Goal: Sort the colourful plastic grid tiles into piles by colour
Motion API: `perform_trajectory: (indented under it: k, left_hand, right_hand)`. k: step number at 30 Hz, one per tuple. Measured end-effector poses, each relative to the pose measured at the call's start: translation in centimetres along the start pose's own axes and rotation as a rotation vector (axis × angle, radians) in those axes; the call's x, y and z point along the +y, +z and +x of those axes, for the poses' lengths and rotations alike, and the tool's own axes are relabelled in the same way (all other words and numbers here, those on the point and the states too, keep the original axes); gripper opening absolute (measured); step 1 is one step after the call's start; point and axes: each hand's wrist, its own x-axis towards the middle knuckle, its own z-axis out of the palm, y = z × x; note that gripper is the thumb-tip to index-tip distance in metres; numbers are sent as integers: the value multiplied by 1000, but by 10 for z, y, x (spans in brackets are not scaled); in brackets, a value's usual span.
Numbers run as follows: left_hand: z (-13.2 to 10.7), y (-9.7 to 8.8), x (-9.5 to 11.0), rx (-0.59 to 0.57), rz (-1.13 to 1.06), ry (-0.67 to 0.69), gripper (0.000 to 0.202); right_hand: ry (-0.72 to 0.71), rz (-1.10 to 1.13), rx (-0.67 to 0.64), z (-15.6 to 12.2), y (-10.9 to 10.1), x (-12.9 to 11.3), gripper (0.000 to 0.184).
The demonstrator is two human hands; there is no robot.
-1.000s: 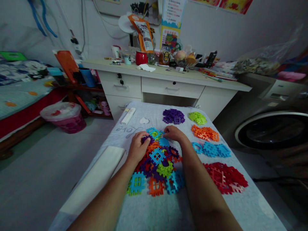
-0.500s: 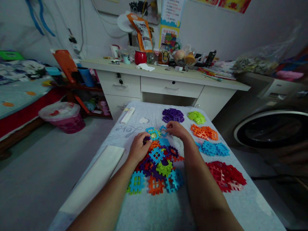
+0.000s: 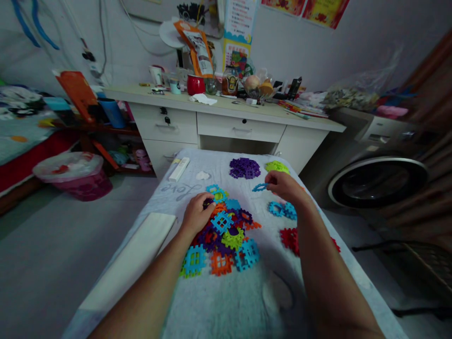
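Note:
Between the fingertips of my right hand (image 3: 282, 184) is a blue interlocking plastic building piece (image 3: 260, 187), held above the cloth near the green pile (image 3: 277, 167). My left hand (image 3: 197, 213) rests at the left edge of a mixed heap of building pieces (image 3: 231, 235), its fingers curled around a purple piece (image 3: 208, 203). Blue, orange, green and purple pieces overlap in that heap. Sorted by colour, a purple pile (image 3: 245, 168), a blue pile (image 3: 282, 209) and a red pile (image 3: 289, 240) lie on the right. My right forearm hides parts of the blue and red piles and most of an orange one.
A pale cloth (image 3: 219, 301) covers the table. On its left lie a long white board (image 3: 141, 254) and a small white box (image 3: 179, 169). Behind stands a cluttered white desk (image 3: 226, 110). A washing machine (image 3: 353, 136) is at right, a pink bin (image 3: 74, 181) at left.
My right hand has lifted the blue piece away from the heap and carried it right, toward the sorted piles. My left hand stays at the heap. The view has shifted slightly right.

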Motion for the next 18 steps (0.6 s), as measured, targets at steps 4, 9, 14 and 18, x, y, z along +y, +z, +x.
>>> perform_trajectory:
  k: [4, 9, 14, 18]
  left_hand:
    - [0, 0, 1, -4, -2, 7, 22]
    - [1, -1, 1, -5, -5, 13, 23]
    - [0, -1, -1, -13, -6, 22, 24]
    - [0, -2, -1, -10, -7, 21, 26]
  right_hand:
    - [93, -166, 69, -35, -27, 26, 6]
    - [178, -300, 214, -71, -38, 60, 5]
    - [194, -375, 443, -96, -40, 89, 10]
    - [215, -405, 482, -108, -38, 106, 10]
